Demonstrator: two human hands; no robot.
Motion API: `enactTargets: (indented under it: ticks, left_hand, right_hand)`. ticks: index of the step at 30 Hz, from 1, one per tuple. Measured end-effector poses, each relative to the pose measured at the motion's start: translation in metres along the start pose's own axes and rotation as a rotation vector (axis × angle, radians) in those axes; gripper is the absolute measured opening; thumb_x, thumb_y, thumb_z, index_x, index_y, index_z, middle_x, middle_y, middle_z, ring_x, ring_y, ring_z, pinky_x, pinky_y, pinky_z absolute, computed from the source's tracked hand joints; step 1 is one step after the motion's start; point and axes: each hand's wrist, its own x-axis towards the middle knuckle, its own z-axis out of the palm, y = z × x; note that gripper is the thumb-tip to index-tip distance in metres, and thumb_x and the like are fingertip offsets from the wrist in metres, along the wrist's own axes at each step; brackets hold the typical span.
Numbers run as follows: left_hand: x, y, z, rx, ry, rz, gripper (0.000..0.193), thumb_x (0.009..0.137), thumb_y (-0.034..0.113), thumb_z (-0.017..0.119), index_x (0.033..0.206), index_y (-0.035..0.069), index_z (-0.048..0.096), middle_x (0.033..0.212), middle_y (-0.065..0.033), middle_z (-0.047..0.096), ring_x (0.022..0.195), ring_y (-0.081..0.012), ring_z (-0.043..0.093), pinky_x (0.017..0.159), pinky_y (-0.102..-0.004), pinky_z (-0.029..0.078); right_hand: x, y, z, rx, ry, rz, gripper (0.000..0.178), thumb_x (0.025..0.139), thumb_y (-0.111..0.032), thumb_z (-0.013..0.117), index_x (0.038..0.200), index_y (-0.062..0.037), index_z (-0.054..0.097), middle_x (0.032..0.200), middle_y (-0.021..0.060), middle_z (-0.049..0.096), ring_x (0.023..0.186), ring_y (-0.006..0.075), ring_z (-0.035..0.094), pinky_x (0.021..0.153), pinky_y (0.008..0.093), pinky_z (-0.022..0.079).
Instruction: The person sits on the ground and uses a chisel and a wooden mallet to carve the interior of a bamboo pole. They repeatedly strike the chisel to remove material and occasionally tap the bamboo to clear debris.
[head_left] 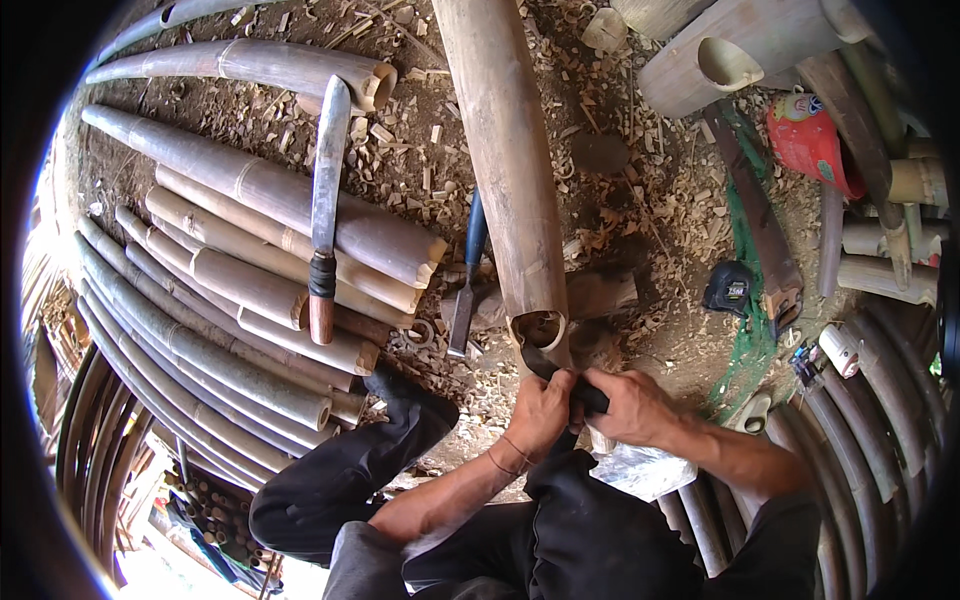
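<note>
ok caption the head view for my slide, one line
Left hand and right hand hold a dark tool at the open end of a bamboo pole, chisel and long knife to its left.

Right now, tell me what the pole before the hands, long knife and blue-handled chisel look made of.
Pole: likely bamboo, dull tan, by its hollow cut end. Long knife: blade grey metal, probably steel by its sheen; handle end reddish-brown, perhaps wood. Chisel: grey, probably steel blade; smooth blue handle, perhaps plastic.
</note>
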Motion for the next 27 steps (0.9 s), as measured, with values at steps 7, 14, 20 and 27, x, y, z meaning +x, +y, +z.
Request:
enactTargets:
  ticks: [7, 14, 20, 27]
  left_hand:
    - [0.0, 0.022, -0.028, 0.553, 0.015, 0.005, 0.054, 0.094, 0.031, 0.048, 0.064, -0.012, 0.06, 0.053, -0.0229, 0.058, 0.053, -0.0311, 0.065, 0.049, -0.0412, 0.049]
    - [0.009, 0.025, -0.047, 0.933, 0.039, 0.286, 0.047, 0.092, 0.031, 0.049, 0.071, -0.009, 0.06, 0.062, -0.0332, 0.054, 0.064, -0.0471, 0.062, 0.055, -0.0495, 0.046]
    - [0.007, -0.01, 0.005, -0.331, -0.315, 0.103, 0.039, 0.105, 0.035, 0.041, 0.127, 0.009, 0.06, 0.078, 0.001, 0.057, 0.06, -0.007, 0.045, 0.057, -0.025, 0.042]
    - [0.007, -0.029, 0.027, -0.773, -0.382, 0.006, 0.044, 0.103, 0.035, 0.046, 0.133, 0.004, 0.053, 0.071, -0.0007, 0.052, 0.064, -0.0115, 0.048, 0.064, -0.0287, 0.044]
  right_hand:
    - [0.003, 0.008, 0.08, 0.273, 0.262, -0.027, 0.041, 0.079, -0.021, 0.075, 0.11, -0.0025, 0.054, 0.093, 0.0223, 0.067, 0.089, 0.0398, 0.067, 0.073, 0.0425, 0.055]
    - [0.016, 0.003, 0.105, 0.228, 0.282, 0.023, 0.046, 0.081, -0.02, 0.071, 0.116, -0.0022, 0.048, 0.087, 0.026, 0.065, 0.086, 0.0452, 0.065, 0.072, 0.0474, 0.054]
    - [-0.02, -0.026, -0.022, -0.602, 0.079, -0.184, 0.036, 0.085, -0.016, 0.06, 0.114, 0.0007, 0.049, 0.078, 0.0202, 0.063, 0.068, 0.0372, 0.068, 0.06, 0.0461, 0.055]
    - [-0.004, -0.045, -0.053, -0.747, -0.261, -0.149, 0.033, 0.086, -0.023, 0.063, 0.107, 0.0022, 0.056, 0.074, 0.0207, 0.068, 0.072, 0.0338, 0.07, 0.061, 0.0432, 0.055]
